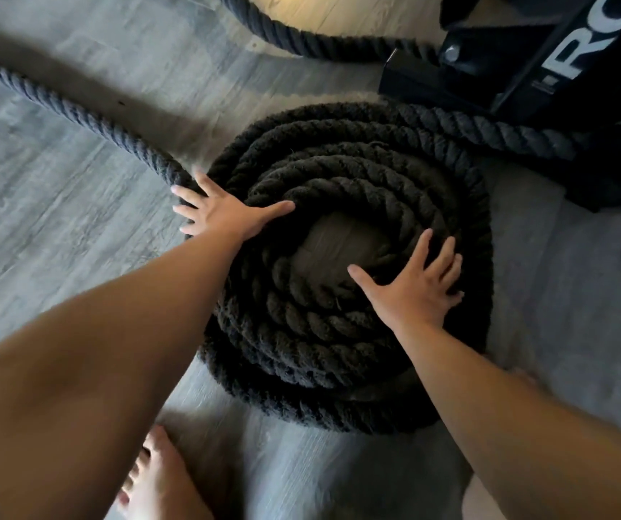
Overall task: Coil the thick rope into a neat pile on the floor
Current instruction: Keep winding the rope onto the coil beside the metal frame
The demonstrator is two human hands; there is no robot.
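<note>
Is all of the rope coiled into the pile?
No, a loose stretch of rope trails from the pile across the floor.

The coil (pixel 339 264) lies on the floor (pixel 57 163); loose rope (pixel 76 114) trails left; a frame (pixel 526 69) stands behind it.
</note>
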